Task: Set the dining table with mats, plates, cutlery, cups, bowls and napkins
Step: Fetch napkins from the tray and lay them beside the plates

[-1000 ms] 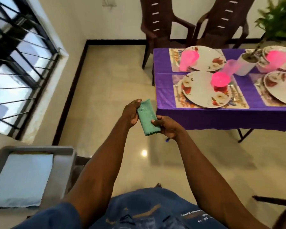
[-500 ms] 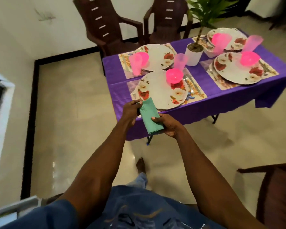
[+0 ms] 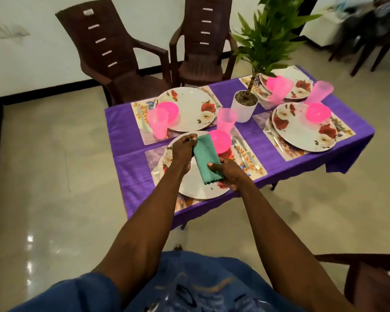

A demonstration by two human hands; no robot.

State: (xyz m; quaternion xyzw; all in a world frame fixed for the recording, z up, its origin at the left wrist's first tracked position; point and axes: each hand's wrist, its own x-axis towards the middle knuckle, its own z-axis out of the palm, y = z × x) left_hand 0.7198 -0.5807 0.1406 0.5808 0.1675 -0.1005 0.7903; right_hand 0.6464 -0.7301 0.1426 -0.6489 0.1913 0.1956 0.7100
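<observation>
A folded green napkin (image 3: 206,158) is held between my two hands above the nearest floral plate (image 3: 195,186). My left hand (image 3: 182,149) pinches its far end and my right hand (image 3: 227,173) grips its near end. The plate lies on a floral mat (image 3: 152,158) on the purple-clothed table (image 3: 126,167), with a pink bowl (image 3: 221,140) on its far rim and a pink cup (image 3: 226,119) behind. Cutlery (image 3: 243,152) lies to the plate's right. Three other places carry plates, pink bowls and cups.
A potted plant in a white pot (image 3: 244,106) stands mid-table. Two brown plastic chairs (image 3: 119,57) stand behind the table's far side. Another brown chair (image 3: 369,275) shows at the lower right. The floor is glossy tile.
I have come closer to the table, so it fills more of the view. Both hands, still holding the green napkin, now hover over the nearest plate instead of short of the table edge.
</observation>
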